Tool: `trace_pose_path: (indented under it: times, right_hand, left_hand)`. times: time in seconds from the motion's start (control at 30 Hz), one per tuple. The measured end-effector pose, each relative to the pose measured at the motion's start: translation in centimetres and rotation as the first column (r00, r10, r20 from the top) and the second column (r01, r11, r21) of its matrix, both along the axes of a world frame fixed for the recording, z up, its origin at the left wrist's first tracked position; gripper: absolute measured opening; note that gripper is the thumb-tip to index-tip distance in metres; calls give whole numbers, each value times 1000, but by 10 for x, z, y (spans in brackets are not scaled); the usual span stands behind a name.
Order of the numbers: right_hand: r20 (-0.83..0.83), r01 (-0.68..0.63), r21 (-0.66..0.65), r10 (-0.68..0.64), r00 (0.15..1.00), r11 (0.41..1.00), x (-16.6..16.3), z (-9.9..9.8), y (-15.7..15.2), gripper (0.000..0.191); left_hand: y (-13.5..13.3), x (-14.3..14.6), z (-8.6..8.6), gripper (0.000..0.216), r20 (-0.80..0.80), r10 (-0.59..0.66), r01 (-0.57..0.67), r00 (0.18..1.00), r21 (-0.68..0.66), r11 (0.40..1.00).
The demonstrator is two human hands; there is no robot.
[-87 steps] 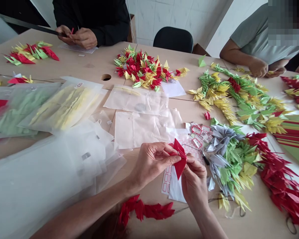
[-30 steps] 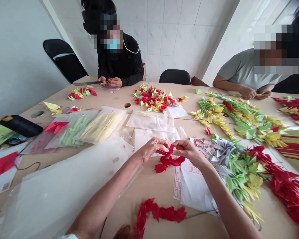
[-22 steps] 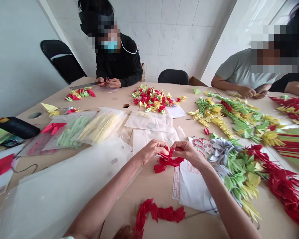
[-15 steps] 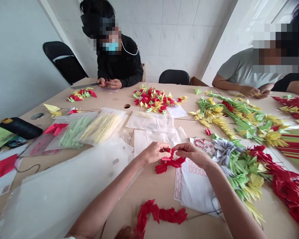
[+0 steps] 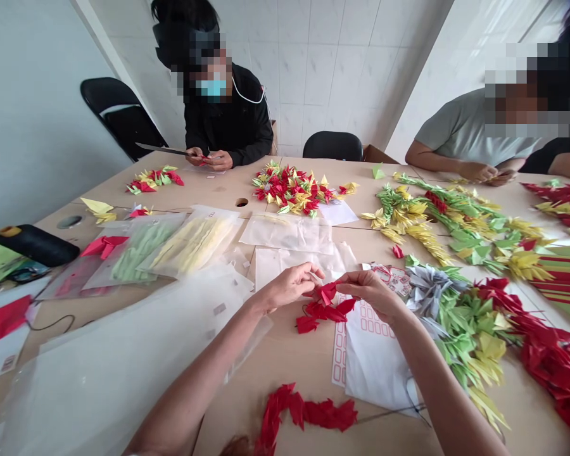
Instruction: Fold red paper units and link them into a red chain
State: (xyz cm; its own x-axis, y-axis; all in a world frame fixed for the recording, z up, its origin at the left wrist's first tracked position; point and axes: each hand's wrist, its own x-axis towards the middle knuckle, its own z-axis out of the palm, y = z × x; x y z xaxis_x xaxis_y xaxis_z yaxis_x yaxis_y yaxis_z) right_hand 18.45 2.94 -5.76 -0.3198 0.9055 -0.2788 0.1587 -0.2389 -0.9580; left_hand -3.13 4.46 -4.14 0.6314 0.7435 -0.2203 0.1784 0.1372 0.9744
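Observation:
A small folded red paper crane (image 5: 329,292) is held up in front of me, above the table. My right hand (image 5: 368,291) pinches its right side between thumb and fingers. At its left edge, my left hand (image 5: 292,285) has loosely curled fingers around the paper; the exact contact of the fingertips is partly hidden. Just beneath lie more red folded pieces (image 5: 330,311), touching or close to the held one. Closer to my body, a red paper garland (image 5: 308,408) rests on the table with a dark cord trailing right.
White sheets (image 5: 377,354) lie under my right forearm. Garlands of green paper (image 5: 460,323) and red paper (image 5: 551,361) fill the right side. Plastic bags (image 5: 185,244) and a black thread spool (image 5: 38,245) are at left. Two people work across the table (image 5: 209,190).
The red crane has turned and shifted slightly right. My left fingers have lifted and loosened, while my right hand stays pinched on the paper. Across the table, the person's long blade has tilted upward.

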Motion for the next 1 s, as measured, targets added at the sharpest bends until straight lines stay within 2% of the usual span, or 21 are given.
trace_pose_path:
  times: [0.13,0.33,0.43,0.6,0.8,1.0]
  right_hand:
    - [-3,36,3,-36,999,999,-1,-1,0,23]
    - [-22,16,-7,-16,1000,1000,-8,2,-3,25]
    - [-18,-16,11,16,1000,1000,-8,5,-5,28]
    - [10,-144,13,144,989,989,-4,6,-5,34]
    - [53,-15,54,12,999,998,-11,-3,-3,25]
    - [-3,8,23,-8,1000,1000,-13,-7,-3,27]
  left_hand:
    - [2,2,-8,44,24,-22,22,999,-13,1000]
    - [0,7,-17,22,3,84,-84,996,-32,996]
    - [1,7,-20,22,-8,89,-89,996,-26,996]
    - [1,4,-19,27,-35,88,-87,995,22,996]
    - [1,5,-14,42,-62,90,-85,994,82,993]
    - [1,6,-10,44,15,81,-81,997,42,996]
